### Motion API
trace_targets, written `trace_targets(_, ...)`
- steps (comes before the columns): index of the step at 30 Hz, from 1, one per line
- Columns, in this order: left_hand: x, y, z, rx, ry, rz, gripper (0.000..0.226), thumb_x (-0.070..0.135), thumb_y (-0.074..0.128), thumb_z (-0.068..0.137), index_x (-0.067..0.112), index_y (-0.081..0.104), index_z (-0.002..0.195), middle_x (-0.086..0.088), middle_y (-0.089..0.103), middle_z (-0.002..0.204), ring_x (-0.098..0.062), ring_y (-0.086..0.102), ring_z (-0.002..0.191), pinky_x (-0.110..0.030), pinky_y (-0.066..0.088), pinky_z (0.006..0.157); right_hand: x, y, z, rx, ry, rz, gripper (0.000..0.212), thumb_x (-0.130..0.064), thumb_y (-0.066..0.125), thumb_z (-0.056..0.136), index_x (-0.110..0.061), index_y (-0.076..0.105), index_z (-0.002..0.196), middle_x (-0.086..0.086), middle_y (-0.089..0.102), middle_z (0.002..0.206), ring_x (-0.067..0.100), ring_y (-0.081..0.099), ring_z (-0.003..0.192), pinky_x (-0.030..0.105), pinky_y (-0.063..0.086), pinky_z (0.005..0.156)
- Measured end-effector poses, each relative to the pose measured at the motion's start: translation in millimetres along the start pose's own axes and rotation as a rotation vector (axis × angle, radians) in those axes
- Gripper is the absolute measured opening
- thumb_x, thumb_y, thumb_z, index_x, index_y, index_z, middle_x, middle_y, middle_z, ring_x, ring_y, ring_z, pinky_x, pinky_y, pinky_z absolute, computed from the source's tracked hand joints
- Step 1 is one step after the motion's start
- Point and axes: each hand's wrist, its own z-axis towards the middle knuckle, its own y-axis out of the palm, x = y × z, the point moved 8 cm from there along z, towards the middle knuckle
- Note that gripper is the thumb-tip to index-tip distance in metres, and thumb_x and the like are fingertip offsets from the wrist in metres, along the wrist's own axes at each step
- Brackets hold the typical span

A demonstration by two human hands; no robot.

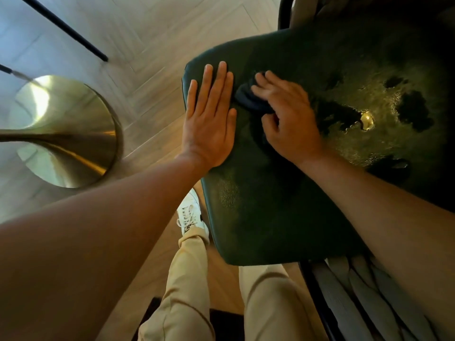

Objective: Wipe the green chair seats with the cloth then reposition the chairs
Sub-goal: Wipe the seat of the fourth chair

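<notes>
Brass gleams at the far left, where one round table base (66,134) stands on the herringbone wood floor (138,70) with a thin black leg (64,28) slanting beyond it. Moving right, the left hand (209,119) lies flat with fingers straight and released, pressing the left edge of the green chair seat (266,205) — apparently steadying it. Just beside it, the right hand (288,119) curls its fingers around one dark cloth (248,97), bunched and held against the seat's far left portion. Farther right, the padded seat shows patchy glare and a single brass button (366,119) set in the cushion.

The cloth looks soft, light and easily crumpled, best kept wadded in the palm. The seat looks smooth and cushioned, probably a little slick; for moving, the chair's dark frame seems the firmer hold — its weight cannot be judged.

Count in view: one green seat, one cloth, two hands, one white shoe (192,215) beneath tan trousers (187,279).
</notes>
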Motion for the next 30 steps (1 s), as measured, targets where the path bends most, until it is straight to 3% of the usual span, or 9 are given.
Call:
trace_targets(7, 2, -6, 0, 0.009, 0.031, -0.017, 0.059, 0.028, 0.027, 0.107, 0.009, 0.015, 0.162, -0.010, 0.009, 0.170, -0.032, 0.002, 0.157, -0.045, -0.004, 0.127, -5, -5, -24, -0.054, -0.062, 0.132, 0.032, 0.002, 0.060, 0.085, -0.011, 0.074, 0.112, 0.001, 0.070, 0.126, 0.013, 0.058, 0.127, 0.039, 0.040, 0.111)
trace_targets(13, 5, -12, -1, -0.022, 0.054, 0.050, 0.060, 0.027, 0.028, 0.107, 0.008, 0.012, 0.162, -0.012, 0.008, 0.170, -0.033, 0.002, 0.157, -0.045, -0.003, 0.127, -7, -9, -51, -0.262, -0.058, 0.180, 0.025, 0.002, 0.067, 0.085, -0.014, 0.077, 0.102, -0.002, 0.073, 0.119, 0.005, 0.062, 0.120, 0.039, 0.043, 0.111)
trace_targets(18, 31, -19, 15, -0.084, 0.246, 0.065, 0.064, 0.031, 0.028, 0.105, 0.010, 0.009, 0.163, -0.011, 0.005, 0.171, -0.029, 0.000, 0.157, -0.046, -0.001, 0.128, 8, -32, -58, -0.464, 0.304, 0.609, 0.030, 0.008, 0.058, 0.089, -0.013, 0.078, 0.097, -0.006, 0.074, 0.112, 0.000, 0.066, 0.111, 0.020, 0.049, 0.101)
trace_targets(20, 48, -19, 26, -0.088, 0.289, 0.052, 0.064, 0.032, 0.028, 0.106, 0.010, 0.010, 0.163, -0.011, 0.006, 0.170, -0.029, 0.000, 0.157, -0.046, -0.001, 0.128, 24, -52, -58, -0.377, 0.397, 0.787, 0.034, 0.011, 0.051, 0.089, -0.012, 0.075, 0.098, -0.001, 0.075, 0.113, 0.012, 0.068, 0.113, 0.027, 0.051, 0.102)
trace_targets(23, 78, -13, 44, -0.089, 0.307, 0.013, 0.063, 0.034, 0.028, 0.107, 0.010, 0.011, 0.163, -0.011, 0.006, 0.171, -0.028, -0.001, 0.158, -0.043, -0.002, 0.128, 60, -91, -48, -0.041, 0.498, 0.829, 0.035, 0.004, 0.047, 0.090, -0.012, 0.071, 0.109, 0.006, 0.071, 0.120, 0.029, 0.066, 0.114, 0.041, 0.053, 0.103)
trace_targets(26, 104, -4, 55, -0.091, 0.316, -0.014, 0.062, 0.035, 0.025, 0.108, 0.008, 0.012, 0.162, -0.011, 0.006, 0.171, -0.027, 0.000, 0.158, -0.044, 0.000, 0.128, 88, -118, -33, 0.213, 0.489, 0.564, 0.043, -0.004, 0.044, 0.095, -0.007, 0.058, 0.136, 0.010, 0.058, 0.141, 0.016, 0.055, 0.130, 0.030, 0.046, 0.109)
trace_targets(30, 110, 9, 57, -0.093, 0.308, 0.086, 0.064, 0.038, 0.020, 0.108, 0.007, 0.009, 0.162, -0.013, 0.003, 0.170, -0.027, 0.000, 0.158, -0.046, 0.004, 0.128, 116, -113, -17, 0.238, 0.562, 0.136, 0.062, -0.024, 0.038, 0.100, -0.010, 0.025, 0.159, 0.015, 0.017, 0.167, 0.029, 0.012, 0.155, 0.042, 0.014, 0.126)
